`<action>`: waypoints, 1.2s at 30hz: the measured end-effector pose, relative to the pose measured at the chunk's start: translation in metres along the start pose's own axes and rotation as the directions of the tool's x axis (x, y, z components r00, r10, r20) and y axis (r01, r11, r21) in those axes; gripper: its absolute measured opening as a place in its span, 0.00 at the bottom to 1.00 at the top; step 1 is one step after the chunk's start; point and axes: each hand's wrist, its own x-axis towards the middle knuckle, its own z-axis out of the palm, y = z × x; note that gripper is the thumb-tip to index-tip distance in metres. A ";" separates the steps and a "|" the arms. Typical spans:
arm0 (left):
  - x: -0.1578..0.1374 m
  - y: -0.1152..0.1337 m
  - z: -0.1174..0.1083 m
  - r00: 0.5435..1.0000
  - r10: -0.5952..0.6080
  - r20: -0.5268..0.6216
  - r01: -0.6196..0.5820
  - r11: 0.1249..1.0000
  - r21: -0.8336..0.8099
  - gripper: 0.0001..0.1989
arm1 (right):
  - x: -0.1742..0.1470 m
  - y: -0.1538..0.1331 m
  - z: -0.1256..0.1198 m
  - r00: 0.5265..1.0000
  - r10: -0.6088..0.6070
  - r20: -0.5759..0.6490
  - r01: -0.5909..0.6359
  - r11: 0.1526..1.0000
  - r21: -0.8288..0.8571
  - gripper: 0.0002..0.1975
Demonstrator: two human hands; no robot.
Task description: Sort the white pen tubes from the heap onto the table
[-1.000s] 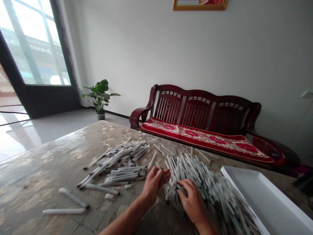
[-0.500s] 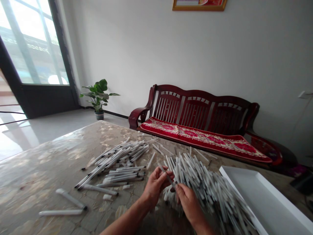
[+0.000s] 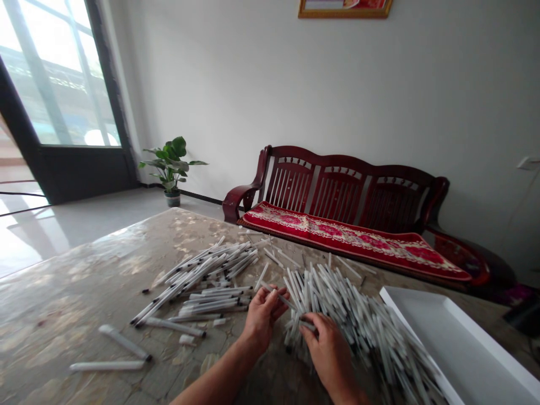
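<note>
Between the thumb and fingers of my left hand (image 3: 262, 316) is a slim pen (image 3: 282, 298), slanting down to the right. My right hand (image 3: 327, 340) is closed in a pinch on a short grey pen part (image 3: 307, 324); whether it is a cap or a barrel end I cannot tell. The two hands are a little apart, in front of a big loose pile of white pens (image 3: 337, 292). Left of my left hand lies a second group of white pens with black ends (image 3: 211, 264), roughly lined up.
A shallow white box (image 3: 459, 332) stands at the right of the patterned table (image 3: 139, 253). Two separate pens (image 3: 107, 365) lie at the front left. Beyond the table are a dark red wooden bench (image 3: 337, 185) and a potted plant (image 3: 171, 163).
My hands have moved slightly apart. The pen in my left hand has shifted a little left and lies flatter, and my right fingers have come away from its lower end.
</note>
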 end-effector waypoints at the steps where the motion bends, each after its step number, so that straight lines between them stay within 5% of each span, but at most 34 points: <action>1: 0.000 0.000 0.000 1.000 -0.006 0.007 0.006 1.000 -0.006 0.23 | 0.000 -0.001 -0.001 0.999 -0.022 -0.025 0.021 1.000 -0.023 0.11; 19: -0.009 -0.014 0.002 0.973 -0.193 0.127 0.205 0.975 -0.086 0.12 | -0.001 -0.004 0.004 0.987 0.161 -0.014 -0.143 0.910 0.389 0.20; 23: -0.014 -0.018 0.003 0.964 -0.171 0.203 0.180 0.983 -0.025 0.15 | -0.001 -0.004 0.004 0.975 0.200 -0.092 -0.144 0.896 0.420 0.22; 36: 0.006 0.000 -0.007 0.996 0.067 -0.065 -0.058 0.990 0.128 0.20 | 0.003 0.026 -0.010 0.945 0.282 -0.164 -0.210 0.911 0.354 0.22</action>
